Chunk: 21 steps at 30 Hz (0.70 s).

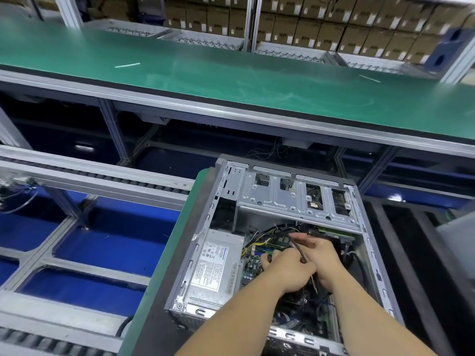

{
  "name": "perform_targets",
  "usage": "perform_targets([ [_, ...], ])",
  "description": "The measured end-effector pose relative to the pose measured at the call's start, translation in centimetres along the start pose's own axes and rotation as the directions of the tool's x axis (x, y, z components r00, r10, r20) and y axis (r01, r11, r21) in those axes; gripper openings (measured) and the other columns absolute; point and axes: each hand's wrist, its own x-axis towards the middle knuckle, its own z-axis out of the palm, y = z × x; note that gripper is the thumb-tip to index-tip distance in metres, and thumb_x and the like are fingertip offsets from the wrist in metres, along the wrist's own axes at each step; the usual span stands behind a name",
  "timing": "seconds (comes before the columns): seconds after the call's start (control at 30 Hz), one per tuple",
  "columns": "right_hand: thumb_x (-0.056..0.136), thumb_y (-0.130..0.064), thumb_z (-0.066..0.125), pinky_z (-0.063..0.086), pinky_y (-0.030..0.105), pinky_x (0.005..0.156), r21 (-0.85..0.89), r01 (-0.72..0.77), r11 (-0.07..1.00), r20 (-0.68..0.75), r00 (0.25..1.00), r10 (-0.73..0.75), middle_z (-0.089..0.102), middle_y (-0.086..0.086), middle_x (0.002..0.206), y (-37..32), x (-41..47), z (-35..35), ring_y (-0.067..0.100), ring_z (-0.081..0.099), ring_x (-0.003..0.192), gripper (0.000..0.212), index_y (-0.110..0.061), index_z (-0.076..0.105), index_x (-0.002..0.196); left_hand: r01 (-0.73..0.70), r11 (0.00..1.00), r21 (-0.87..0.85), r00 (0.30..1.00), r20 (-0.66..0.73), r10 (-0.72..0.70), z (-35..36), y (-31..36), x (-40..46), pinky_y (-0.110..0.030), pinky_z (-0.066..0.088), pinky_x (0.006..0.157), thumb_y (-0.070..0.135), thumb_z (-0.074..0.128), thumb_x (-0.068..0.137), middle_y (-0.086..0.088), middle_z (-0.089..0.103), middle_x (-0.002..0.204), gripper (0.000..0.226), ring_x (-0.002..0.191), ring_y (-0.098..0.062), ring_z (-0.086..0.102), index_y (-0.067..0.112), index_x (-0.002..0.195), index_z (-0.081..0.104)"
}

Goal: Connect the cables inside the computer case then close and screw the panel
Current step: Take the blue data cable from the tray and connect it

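- We are looking down into the open grey sheet-metal computer case, lying on its side at about five o'clock in the view, with no side panel on it and none that we can make out nearby.
- Our left hand is reaching in over the green motherboard, fingers curled and pointing toward ten o'clock; they are seeming to pinch something small there, though we cannot tell exactly what.
- Our right hand is sitting just at three o'clock of the left, touching it, fingers curled round a thin dark cable that is running between the two hands.
- The loose bundle of yellow and black wires is arcing toward eleven o'clock from the hands, up under the silver perforated drive cage.
- The boxy silver power supply with the white label is sitting at nine o'clock of the hands, inside the case.
- The case itself is resting on a dark mat, with the long green workbench top stretching across at twelve o'clock and the grey roller conveyor off at nine o'clock.
- By our reading we are in the first stage: cabling is under way, at least this one lead is not yet seated, and closing and screwing the panel are both left to do.
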Motion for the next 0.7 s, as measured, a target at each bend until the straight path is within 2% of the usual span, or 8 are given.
perform_targets([
  [0.1, 0.089, 0.019, 0.058, 0.06, 0.037, 0.083, -0.1, 0.043, 0.994, 0.053, 0.998, -0.038, 0.071, 0.017, 0.107, -0.1, -0.2, -0.1, 0.022, 0.068, 0.089, 0.044, -0.008, 0.071, 0.121, 0.032, 0.999, -0.039, 0.999, -0.021, -0.032, -0.2, 0.3, 0.1, -0.049, 0.011, 0.114, 0.032, 0.027, 0.096, -0.007, 0.061, 0.121, 0.04, 0.127, -0.025, 0.041, 0.019, 0.113, 0.06],
  [0.2, 0.089, 0.022, 0.052, 0.055, 0.043, 0.098, -0.231, 0.105, 0.967, 0.082, 0.993, -0.088, 0.069, 0.016, 0.113, -0.2, -0.5, 0.1, 0.025, 0.066, 0.101, 0.056, -0.014, 0.07, 0.128, 0.05, 0.999, -0.009, 0.999, 0.005, -0.05, -0.6, 0.3, 0.2, -0.05, 0.018, 0.108, 0.026, 0.022, 0.098, -0.008, 0.059, 0.123, 0.041, 0.124, -0.027, 0.043, 0.018, 0.106, 0.061],
  [0.33, 0.089, 0.019, 0.06, 0.054, 0.012, 0.072, -0.293, 0.204, 0.934, 0.074, 0.979, -0.191, 0.074, -0.002, 0.097, -0.7, -0.7, 0.6, 0.003, 0.07, 0.083, 0.052, -0.027, 0.075, 0.105, 0.096, 0.994, -0.041, 0.995, 0.031, -0.095, -0.7, 0.4, 0.1, -0.051, 0.018, 0.111, 0.029, 0.019, 0.097, -0.007, 0.056, 0.128, 0.049, 0.126, -0.026, 0.043, 0.012, 0.123, 0.056],
  [0.4, 0.086, 0.02, 0.062, 0.052, 0.008, 0.066, -0.314, 0.221, 0.923, 0.053, 0.975, -0.216, 0.073, -0.008, 0.09, -0.7, -0.5, 0.8, -0.003, 0.07, 0.074, 0.05, -0.027, 0.076, 0.095, 0.091, 0.994, -0.055, 0.996, 0.03, -0.089, -0.9, 0.3, 0.0, -0.049, 0.02, 0.11, 0.031, 0.018, 0.096, -0.008, 0.057, 0.125, 0.05, 0.124, -0.025, 0.045, 0.011, 0.125, 0.054],
  [0.47, 0.088, 0.019, 0.061, 0.052, 0.013, 0.063, -0.351, 0.207, 0.913, 0.043, 0.978, -0.205, 0.07, -0.001, 0.086, -0.3, -0.4, 0.9, 0.011, 0.067, 0.07, 0.045, -0.023, 0.075, 0.095, 0.08, 0.996, -0.036, 0.996, 0.041, -0.078, -1.1, 0.3, -0.3, -0.049, 0.02, 0.11, 0.033, 0.019, 0.096, -0.008, 0.058, 0.126, 0.051, 0.123, -0.026, 0.044, 0.012, 0.127, 0.053],
  [0.53, 0.091, 0.015, 0.059, 0.051, 0.026, 0.067, -0.386, 0.166, 0.908, 0.024, 0.985, -0.17, 0.064, 0.007, 0.083, 0.1, -0.2, 0.9, 0.023, 0.058, 0.071, 0.036, -0.016, 0.074, 0.098, 0.056, 0.998, -0.005, 0.997, 0.046, -0.056, -1.1, 0.3, -0.5, -0.051, 0.02, 0.111, 0.035, 0.02, 0.097, -0.009, 0.059, 0.126, 0.051, 0.123, -0.027, 0.046, 0.012, 0.125, 0.056],
  [0.63, 0.094, 0.008, 0.057, 0.049, 0.012, 0.06, -0.417, 0.083, 0.905, -0.096, 0.986, -0.135, 0.066, 0.01, 0.086, 0.3, 0.2, 0.6, 0.015, 0.059, 0.069, 0.023, -0.001, 0.075, 0.106, -0.018, 0.998, 0.053, 0.999, -0.038, 0.02, -0.9, 0.1, -0.8, -0.05, 0.028, 0.106, 0.044, 0.027, 0.098, -0.008, 0.066, 0.105, 0.043, 0.109, -0.028, 0.054, 0.015, 0.097, 0.059],
  [0.7, 0.094, 0.004, 0.057, 0.053, 0.017, 0.062, -0.43, 0.011, 0.903, -0.175, 0.98, -0.095, 0.07, 0.014, 0.091, 0.1, 0.4, 0.5, 0.019, 0.063, 0.073, 0.025, 0.0, 0.075, 0.111, -0.098, 0.972, 0.216, 0.972, -0.188, 0.139, -0.8, -0.1, -1.3, -0.046, 0.037, 0.099, 0.042, 0.033, 0.098, -0.008, 0.066, 0.098, 0.039, 0.1, -0.029, 0.055, 0.015, 0.089, 0.059],
])
